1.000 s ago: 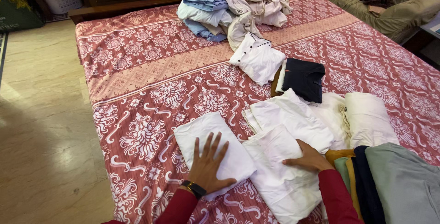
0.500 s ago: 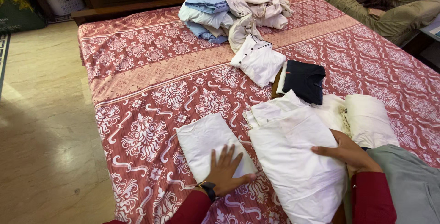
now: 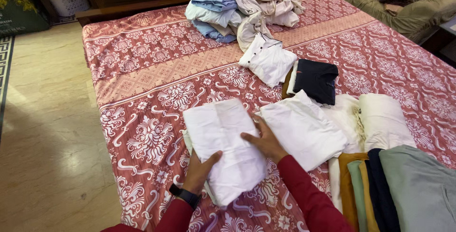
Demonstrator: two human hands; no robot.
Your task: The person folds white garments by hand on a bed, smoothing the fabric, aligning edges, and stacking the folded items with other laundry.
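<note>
bare bedspread (image 3: 156, 66) open on L, folded stacks (image 3: 365, 127) crowd R, unfolded pile (image 3: 247, 4) blocks far end

White folded cloth (image 3: 223, 142) (plain) on red, white-patterned bedspread (image 3: 156, 70)

I see a home bedroom: a bed (image 3: 156, 66) with a red patterned cover, clothes (image 3: 242, 6) piled far, an olive sofa (image 3: 418, 9) far right, marble floor (image 3: 47, 132) left.
</note>
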